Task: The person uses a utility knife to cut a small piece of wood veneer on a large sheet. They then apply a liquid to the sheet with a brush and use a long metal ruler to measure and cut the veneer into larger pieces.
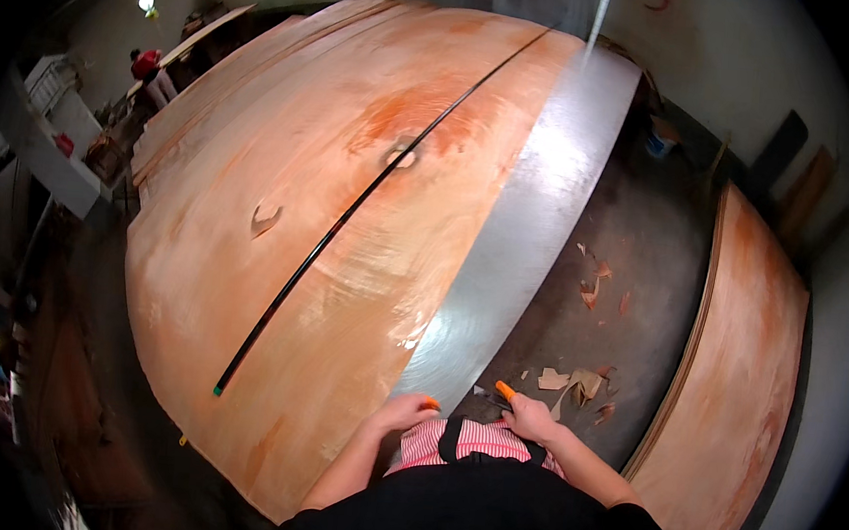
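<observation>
The orange-handled cutter (pixel 502 390) sits in the closed right hand (pixel 532 418) at the near edge of the table (pixel 536 214). The left hand (pixel 400 411), fingers curled, presses the veneer sheet (pixel 350 211) beside it, something orange at its fingertips. A slip of the blade could tear the thin sheet or nick that hand, they being so near.

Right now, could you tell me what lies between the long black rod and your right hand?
In the head view, between the black rod and the right hand lie bare veneer sheet and a grey table strip.
</observation>
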Demonstrator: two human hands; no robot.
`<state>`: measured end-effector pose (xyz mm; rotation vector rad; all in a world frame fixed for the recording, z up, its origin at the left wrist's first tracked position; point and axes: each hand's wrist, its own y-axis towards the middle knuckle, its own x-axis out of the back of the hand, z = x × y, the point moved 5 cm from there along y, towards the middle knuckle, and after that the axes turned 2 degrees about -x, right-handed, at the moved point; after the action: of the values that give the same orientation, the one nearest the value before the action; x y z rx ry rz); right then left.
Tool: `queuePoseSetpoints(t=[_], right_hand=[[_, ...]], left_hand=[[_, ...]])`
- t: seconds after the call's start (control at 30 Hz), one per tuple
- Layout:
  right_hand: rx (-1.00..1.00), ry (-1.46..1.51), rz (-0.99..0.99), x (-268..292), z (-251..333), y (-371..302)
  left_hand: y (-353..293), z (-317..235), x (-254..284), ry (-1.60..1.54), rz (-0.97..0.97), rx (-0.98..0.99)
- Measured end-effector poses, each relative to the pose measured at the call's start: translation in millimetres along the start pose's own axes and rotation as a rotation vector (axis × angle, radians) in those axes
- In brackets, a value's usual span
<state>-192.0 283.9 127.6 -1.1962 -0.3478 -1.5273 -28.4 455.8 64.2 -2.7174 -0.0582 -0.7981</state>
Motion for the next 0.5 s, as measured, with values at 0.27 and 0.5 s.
queuePoseSetpoints(t=[0.27, 0.5], right_hand=[[-0.172, 0.019, -0.016, 83, -146, 14], [-0.025, 0.096, -0.031, 141, -193, 94]], left_hand=[[119, -56, 14, -0.098, -0.048, 0.321], [189, -45, 7, -0.743, -0.146, 0.447]])
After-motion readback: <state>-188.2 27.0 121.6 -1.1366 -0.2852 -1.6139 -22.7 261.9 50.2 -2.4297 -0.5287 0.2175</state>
